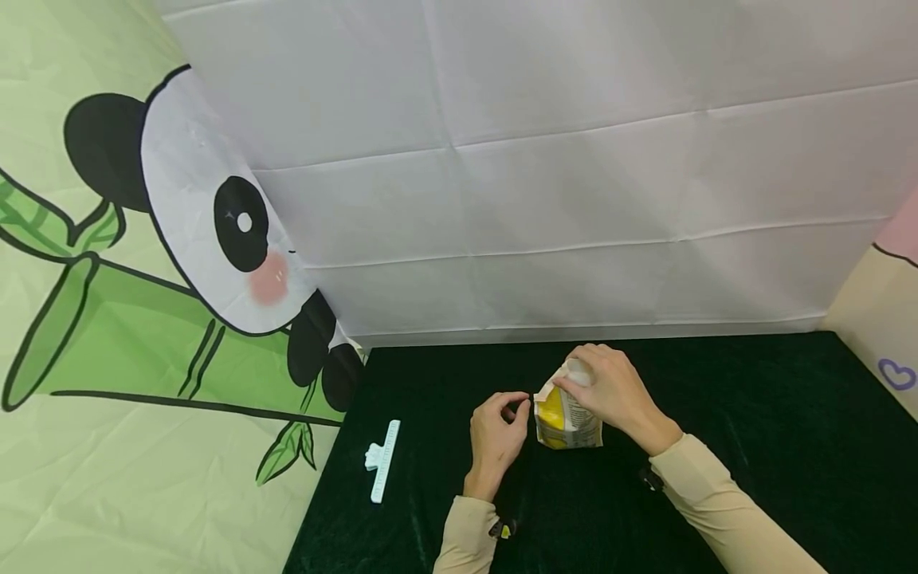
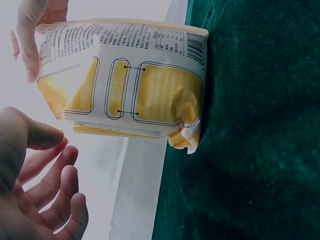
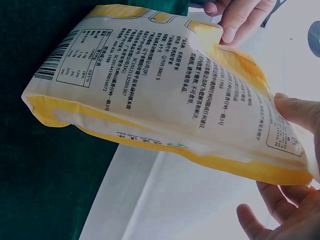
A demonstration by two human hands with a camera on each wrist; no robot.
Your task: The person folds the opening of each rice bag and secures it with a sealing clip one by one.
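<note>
White clip [image 1: 382, 460], head view only.

**Dark green tabletop, sheet-draped walls**

A table [image 1: 753, 383] covered in dark green velvety cloth fills the lower middle and right of the head view. Behind it hangs a white sheet [image 1: 574, 159] with a grid of fold creases, serving as the back wall. To the left, a pale green cloth [image 1: 107, 446] printed with a cartoon panda [image 1: 215, 215] and bamboo stalks drapes down beside the table's edge. At the far right, a cream and pink printed cloth [image 1: 882, 319] bearing a small purple heart outline closes off that side. The light is soft and even, with no hard shadows.
</note>
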